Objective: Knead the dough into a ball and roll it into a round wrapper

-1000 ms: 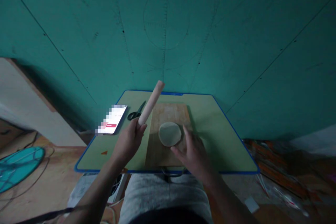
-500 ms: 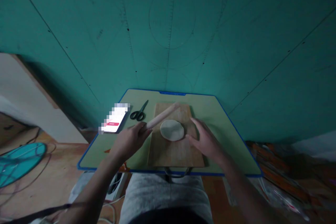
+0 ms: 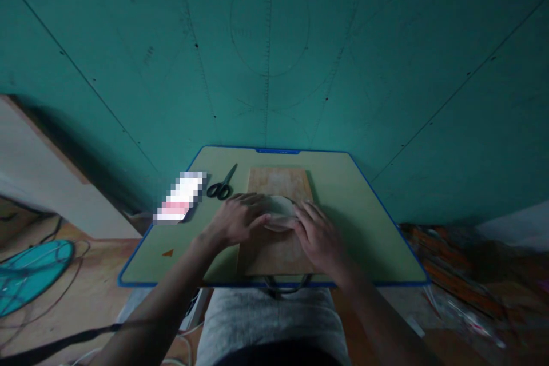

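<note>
A flat round of pale dough (image 3: 281, 205) lies on the wooden cutting board (image 3: 274, 254), partly covered by my hands. Between the hands a pale band crosses the dough; it looks like the rolling pin (image 3: 282, 220), its ends hidden under my palms. My left hand (image 3: 240, 218) lies over the left end, fingers forward and bent, thumb at the dough's edge. On the other side, my right hand (image 3: 318, 233) curls its fingers over the right end, close to the dough's right edge.
Black-handled scissors (image 3: 221, 187) lie left of the board, beside a lit phone (image 3: 180, 199). A small orange triangle (image 3: 168, 253) is near the left front of the blue-edged table (image 3: 364, 229). A green wall (image 3: 274, 103) rises behind the table.
The rolling pin, held slanting in my left hand before, now seems to lie across the dough under both hands. My right hand has moved in onto it. The view has shifted slightly.
</note>
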`<action>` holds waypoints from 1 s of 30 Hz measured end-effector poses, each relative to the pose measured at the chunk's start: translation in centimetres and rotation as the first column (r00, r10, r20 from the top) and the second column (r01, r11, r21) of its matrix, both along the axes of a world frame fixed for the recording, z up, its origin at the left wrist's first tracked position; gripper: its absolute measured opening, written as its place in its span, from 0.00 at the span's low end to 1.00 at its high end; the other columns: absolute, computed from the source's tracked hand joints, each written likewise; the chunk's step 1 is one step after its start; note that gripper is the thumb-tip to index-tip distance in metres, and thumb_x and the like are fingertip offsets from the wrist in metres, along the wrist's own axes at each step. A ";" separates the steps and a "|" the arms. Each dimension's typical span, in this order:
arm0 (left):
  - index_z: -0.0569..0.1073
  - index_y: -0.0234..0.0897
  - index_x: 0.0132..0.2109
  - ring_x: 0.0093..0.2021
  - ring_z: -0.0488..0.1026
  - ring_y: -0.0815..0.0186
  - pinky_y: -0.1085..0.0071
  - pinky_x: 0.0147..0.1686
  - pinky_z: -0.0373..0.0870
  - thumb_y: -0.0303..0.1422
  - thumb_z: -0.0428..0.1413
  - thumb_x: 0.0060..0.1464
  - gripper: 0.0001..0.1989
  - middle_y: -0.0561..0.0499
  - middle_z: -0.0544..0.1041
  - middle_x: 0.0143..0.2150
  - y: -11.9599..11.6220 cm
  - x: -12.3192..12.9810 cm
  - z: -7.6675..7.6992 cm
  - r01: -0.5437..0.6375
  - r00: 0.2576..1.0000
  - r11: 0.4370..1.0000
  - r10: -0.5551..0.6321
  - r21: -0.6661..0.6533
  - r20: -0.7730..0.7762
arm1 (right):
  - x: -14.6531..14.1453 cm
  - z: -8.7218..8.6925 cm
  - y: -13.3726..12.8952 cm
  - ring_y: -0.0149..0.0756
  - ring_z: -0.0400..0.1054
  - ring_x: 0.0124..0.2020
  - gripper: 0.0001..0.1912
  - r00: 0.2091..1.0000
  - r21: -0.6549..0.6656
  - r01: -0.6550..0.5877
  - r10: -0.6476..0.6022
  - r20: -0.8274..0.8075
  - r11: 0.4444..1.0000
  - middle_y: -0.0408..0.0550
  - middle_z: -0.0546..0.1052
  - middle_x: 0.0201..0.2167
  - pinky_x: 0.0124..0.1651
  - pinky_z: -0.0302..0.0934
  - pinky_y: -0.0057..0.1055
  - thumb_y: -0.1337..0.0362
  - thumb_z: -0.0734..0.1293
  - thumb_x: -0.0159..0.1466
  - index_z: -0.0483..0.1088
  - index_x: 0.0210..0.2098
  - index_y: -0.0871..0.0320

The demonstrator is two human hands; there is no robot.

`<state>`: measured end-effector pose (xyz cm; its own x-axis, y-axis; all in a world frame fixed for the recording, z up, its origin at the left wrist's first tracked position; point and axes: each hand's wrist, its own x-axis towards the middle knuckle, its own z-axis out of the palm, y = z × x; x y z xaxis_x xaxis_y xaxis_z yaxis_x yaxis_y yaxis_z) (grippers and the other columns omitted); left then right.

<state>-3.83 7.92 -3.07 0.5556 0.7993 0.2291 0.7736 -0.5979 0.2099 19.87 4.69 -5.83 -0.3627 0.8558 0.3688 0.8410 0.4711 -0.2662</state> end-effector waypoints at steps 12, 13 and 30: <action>0.74 0.34 0.55 0.62 0.67 0.51 0.56 0.59 0.63 0.49 0.42 0.67 0.27 0.37 0.73 0.59 6.9 4.1 -0.5 -0.158 0.976 0.983 0.171 0.097 -0.135 | 1.6 -1.2 5.5 0.49 0.63 0.63 0.24 0.989 -0.042 0.140 -0.142 -0.046 0.989 0.57 0.73 0.59 0.66 0.55 0.50 0.57 0.53 0.72 0.72 0.57 0.60; 0.75 0.34 0.54 0.60 0.67 0.51 0.56 0.58 0.63 0.49 0.42 0.67 0.27 0.38 0.74 0.58 7.4 4.3 -0.4 -0.167 0.974 0.983 0.177 0.079 -0.140 | 1.8 -1.4 6.2 0.49 0.63 0.63 0.24 0.986 -0.049 0.160 -0.162 -0.046 0.986 0.58 0.72 0.60 0.66 0.54 0.51 0.57 0.53 0.72 0.72 0.57 0.60; 0.74 0.41 0.57 0.59 0.68 0.54 0.55 0.56 0.66 0.36 0.40 0.66 0.22 0.46 0.74 0.60 2.6 0.9 -1.5 -0.172 0.985 0.985 0.172 0.013 -0.031 | -3.2 0.9 -4.5 0.53 0.63 0.63 0.25 0.999 0.011 0.050 -0.051 0.017 0.999 0.65 0.63 0.67 0.59 0.65 0.49 0.64 0.58 0.70 0.62 0.65 0.64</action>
<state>-2.94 10.50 -4.61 0.4170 0.8813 0.2224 0.8713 -0.4572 0.1781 16.69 0.20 -4.89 -0.3255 0.8691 0.3723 0.8682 0.4307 -0.2463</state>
